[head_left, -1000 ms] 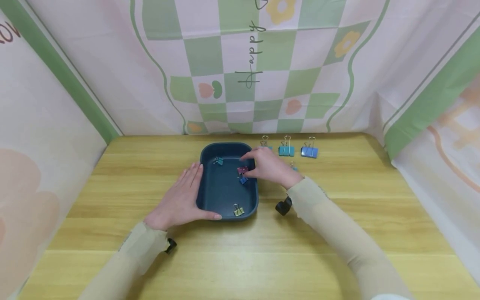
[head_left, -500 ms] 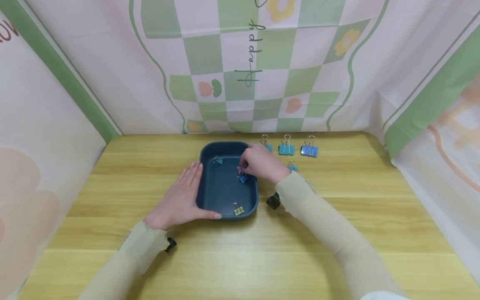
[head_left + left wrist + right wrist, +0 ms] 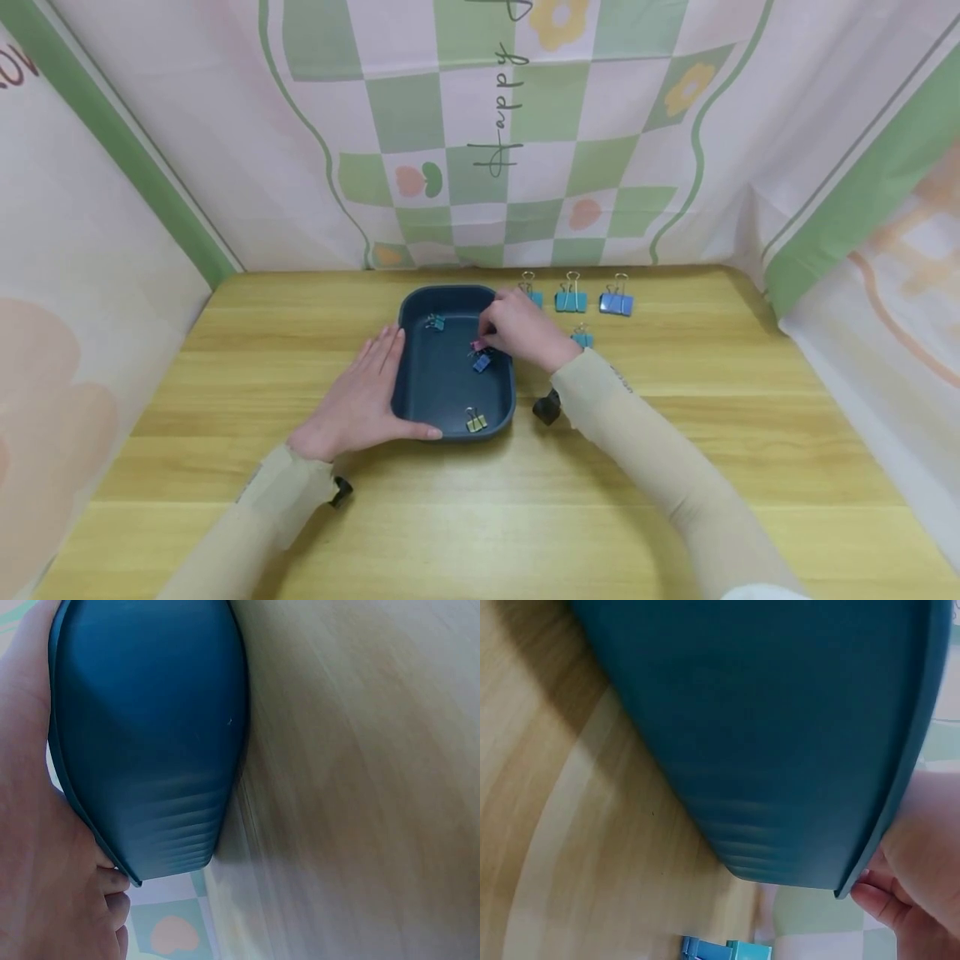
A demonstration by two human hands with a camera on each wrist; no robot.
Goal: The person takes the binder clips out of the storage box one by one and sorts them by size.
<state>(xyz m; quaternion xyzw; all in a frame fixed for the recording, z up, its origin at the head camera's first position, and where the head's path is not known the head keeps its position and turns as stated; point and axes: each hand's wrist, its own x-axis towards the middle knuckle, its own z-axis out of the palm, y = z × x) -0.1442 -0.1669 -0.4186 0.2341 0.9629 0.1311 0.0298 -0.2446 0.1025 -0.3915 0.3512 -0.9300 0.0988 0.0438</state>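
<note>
A dark blue tray (image 3: 450, 392) stands on the table. My left hand (image 3: 360, 400) lies flat along its left side, fingers straight, thumb stretched along the near rim. My right hand (image 3: 525, 329) reaches over the right rim and pinches a pink binder clip (image 3: 477, 344) between thumb and fingers, which partly hide it. Just below lies a blue binder clip (image 3: 482, 362) in the tray. A teal binder clip (image 3: 437, 322) is at the tray's far left, and a yellow one, the yellow binder clip (image 3: 476, 422), at its near right corner. The wrist views show the tray's outer walls.
Behind my right hand, larger binder clips stand in a row: a teal clip (image 3: 535, 297) partly covered by the hand, another teal clip (image 3: 571, 302) and a blue clip (image 3: 616, 303). A smaller teal clip (image 3: 582, 337) sits nearer. A patterned curtain (image 3: 480, 208) hangs behind the table.
My right hand has moved in over the tray, its fingers closing from spread to a pinch on the pink clip. Pink and blue clips have shifted slightly left and nearer. My left hand stays put.
</note>
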